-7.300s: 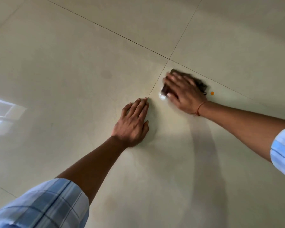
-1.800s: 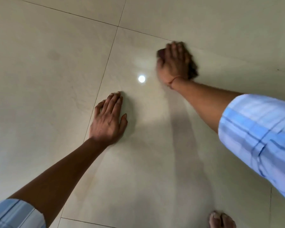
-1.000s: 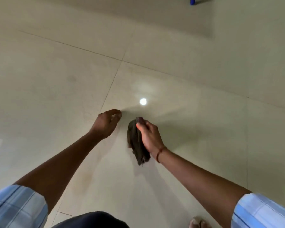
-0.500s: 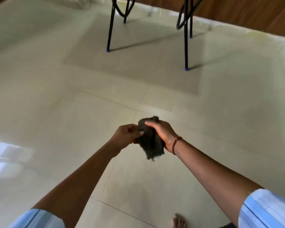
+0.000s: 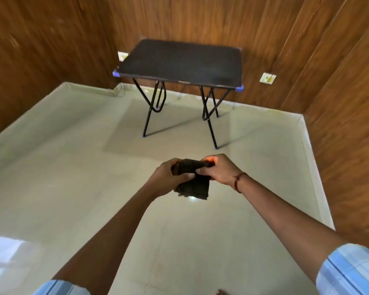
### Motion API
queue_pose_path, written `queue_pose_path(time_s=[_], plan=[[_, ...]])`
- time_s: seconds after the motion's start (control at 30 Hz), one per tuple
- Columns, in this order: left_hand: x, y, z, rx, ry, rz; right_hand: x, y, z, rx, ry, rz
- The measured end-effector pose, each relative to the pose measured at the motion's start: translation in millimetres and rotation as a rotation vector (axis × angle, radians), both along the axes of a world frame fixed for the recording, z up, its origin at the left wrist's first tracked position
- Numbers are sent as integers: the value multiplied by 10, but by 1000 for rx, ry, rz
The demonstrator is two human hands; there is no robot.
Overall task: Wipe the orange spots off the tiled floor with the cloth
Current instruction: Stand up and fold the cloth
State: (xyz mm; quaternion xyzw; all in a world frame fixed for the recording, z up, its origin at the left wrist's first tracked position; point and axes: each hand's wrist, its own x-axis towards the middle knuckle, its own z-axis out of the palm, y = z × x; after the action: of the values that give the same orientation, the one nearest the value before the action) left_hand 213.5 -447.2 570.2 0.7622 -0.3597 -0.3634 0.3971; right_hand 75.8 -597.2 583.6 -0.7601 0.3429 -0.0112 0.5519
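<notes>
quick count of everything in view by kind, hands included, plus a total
hands: 2, the left hand and the right hand
cloth: 1, gripped by both hands
table: 1
wall plates: 2
total: 6

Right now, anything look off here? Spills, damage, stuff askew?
Nothing stands out. The cloth is bunched between the left hand and right hand, held above the tiled floor. No orange spots or spills show in view, only a glare patch. The folding table stands upright by the wall.
</notes>
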Motion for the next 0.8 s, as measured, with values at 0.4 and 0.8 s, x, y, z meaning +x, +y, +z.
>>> queue_pose_path(time_s=[0.4, 0.8], plan=[[250, -1791, 1003, 130, -455, -331, 155, -1550, 747, -412, 148, 164], [1013, -3912, 1245, 177, -491, -267, 891, -3628, 1133, -414, 201, 320]])
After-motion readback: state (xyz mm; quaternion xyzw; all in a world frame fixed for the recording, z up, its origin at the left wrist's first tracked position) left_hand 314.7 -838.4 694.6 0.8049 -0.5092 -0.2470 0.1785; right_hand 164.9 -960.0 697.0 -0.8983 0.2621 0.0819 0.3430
